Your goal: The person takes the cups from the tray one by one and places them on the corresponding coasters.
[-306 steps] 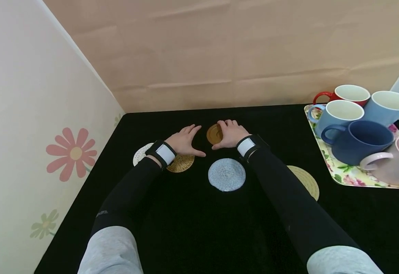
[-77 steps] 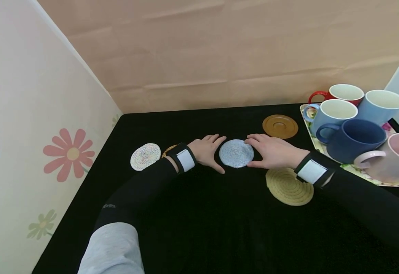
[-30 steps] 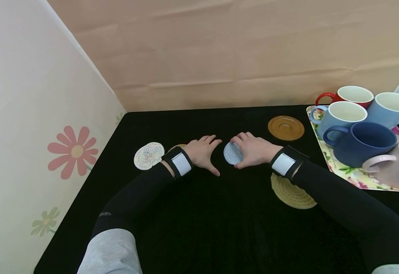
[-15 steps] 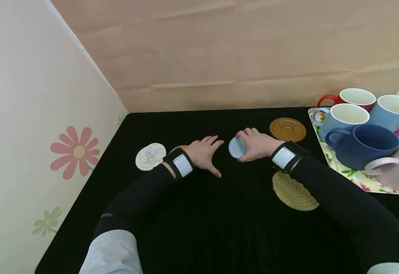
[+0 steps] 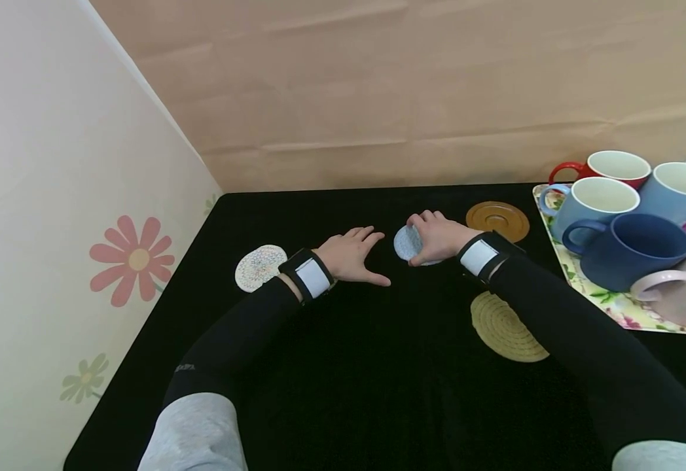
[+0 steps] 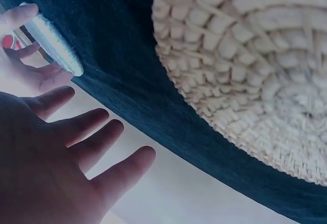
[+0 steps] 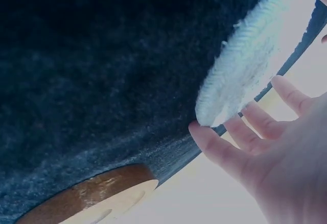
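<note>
A round light blue woven coaster (image 5: 406,243) lies near the back middle of the black table. My right hand (image 5: 442,237) grips its edges between thumb and fingers, covering its right part. In the right wrist view, the fingertips meet the rim of that coaster (image 7: 250,60). My left hand (image 5: 351,257) is spread, thumb apart, to the left of the blue coaster and holds nothing. Beneath the left wrist is a tan straw coaster (image 6: 245,71), hidden in the head view. A speckled white coaster (image 5: 259,267) lies left of the left wrist.
A brown wooden coaster (image 5: 497,221) lies behind the right wrist. Partly under the right forearm is a pale yellow woven coaster (image 5: 505,327). At the right, a floral tray (image 5: 608,307) bears several mugs, including a dark blue mug (image 5: 634,252). A papered wall (image 5: 319,98) closes the back.
Over the last second, my right hand has shifted the blue coaster slightly back and right. Since ten seconds ago, the wooden coaster has moved right, near the tray. My left hand stays spread.
</note>
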### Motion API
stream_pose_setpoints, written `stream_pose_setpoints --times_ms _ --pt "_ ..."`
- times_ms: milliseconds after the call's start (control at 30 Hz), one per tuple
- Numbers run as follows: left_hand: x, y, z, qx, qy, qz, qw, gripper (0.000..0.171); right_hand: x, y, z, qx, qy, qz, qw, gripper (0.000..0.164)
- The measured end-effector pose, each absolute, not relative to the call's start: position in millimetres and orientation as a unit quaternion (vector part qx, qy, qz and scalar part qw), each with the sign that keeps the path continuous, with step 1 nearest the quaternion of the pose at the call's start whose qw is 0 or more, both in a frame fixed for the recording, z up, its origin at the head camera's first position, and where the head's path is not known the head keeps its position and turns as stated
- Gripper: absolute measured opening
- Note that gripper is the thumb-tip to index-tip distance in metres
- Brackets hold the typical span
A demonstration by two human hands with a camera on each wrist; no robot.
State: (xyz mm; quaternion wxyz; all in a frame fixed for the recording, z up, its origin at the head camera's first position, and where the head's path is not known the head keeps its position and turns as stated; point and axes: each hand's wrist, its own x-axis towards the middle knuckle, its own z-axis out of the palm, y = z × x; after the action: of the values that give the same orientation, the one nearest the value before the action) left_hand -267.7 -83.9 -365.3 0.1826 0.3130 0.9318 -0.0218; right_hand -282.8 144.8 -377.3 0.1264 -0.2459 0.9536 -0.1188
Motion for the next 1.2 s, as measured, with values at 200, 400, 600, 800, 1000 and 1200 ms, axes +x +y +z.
stream_pose_setpoints --times_ms 200,400,600,800,1000,1200 --pt "-269 -86 -367 0.307 0.934 -0.010 0.183 0.102 -291 143 -378 -0.236 0.956 -0.122 0.125 0.078" --pt "-270 -88 -366 0.297 0.936 -0.003 0.188 0.101 -296 142 -378 -0.221 0.959 -0.124 0.124 0.079" --pt "-269 -89 -363 0.295 0.936 0.002 0.192 0.101 -301 141 -379 -0.211 0.961 -0.127 0.123 0.079" --pt "-272 -87 -365 0.301 0.934 0.004 0.194 0.102 -304 139 -375 -0.195 0.963 -0.131 0.133 0.082" --pt "-271 -88 -366 0.301 0.934 -0.002 0.195 0.102 -307 139 -374 -0.180 0.963 -0.137 0.146 0.083" --pt "-270 -90 -366 0.297 0.935 0.002 0.195 0.102 -310 140 -374 -0.168 0.963 -0.146 0.149 0.085"
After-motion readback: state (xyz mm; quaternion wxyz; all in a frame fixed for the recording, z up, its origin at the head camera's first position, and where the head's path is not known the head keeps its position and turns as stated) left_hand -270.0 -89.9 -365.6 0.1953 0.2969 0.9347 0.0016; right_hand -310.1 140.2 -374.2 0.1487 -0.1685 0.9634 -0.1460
